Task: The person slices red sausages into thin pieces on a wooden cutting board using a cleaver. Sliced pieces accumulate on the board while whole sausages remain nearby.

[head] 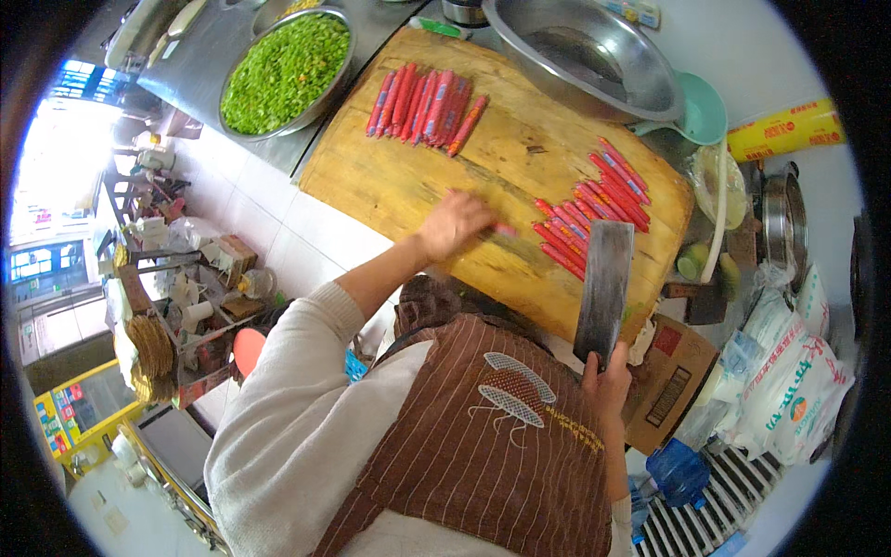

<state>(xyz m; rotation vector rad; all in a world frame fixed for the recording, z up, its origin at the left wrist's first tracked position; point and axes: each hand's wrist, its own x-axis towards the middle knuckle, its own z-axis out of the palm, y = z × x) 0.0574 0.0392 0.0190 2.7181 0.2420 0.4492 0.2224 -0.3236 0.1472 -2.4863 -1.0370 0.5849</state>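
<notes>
My right hand [608,379] grips the handle end of a broad Chinese cleaver [604,285], whose blade points away from me over the right part of the wooden chopping board [418,177]. My left hand [459,223], blurred, is above the board's near edge. A red-wrapped sausage [506,229] is in its fingers, with an end showing on either side. Several red-wrapped sausages [598,198] lie slanted in a staggered row beside the cleaver, whose blade hides part of them. At the board's far left, more wrapped sausages [424,104] lie side by side in a bundle.
A steel bowl of chopped green vegetables [285,76] stands left of the board. A large steel basin [585,63] sits at its far edge, beside a pale green ladle [696,108]. A cardboard box [668,383] and plastic bags [779,376] are at the right.
</notes>
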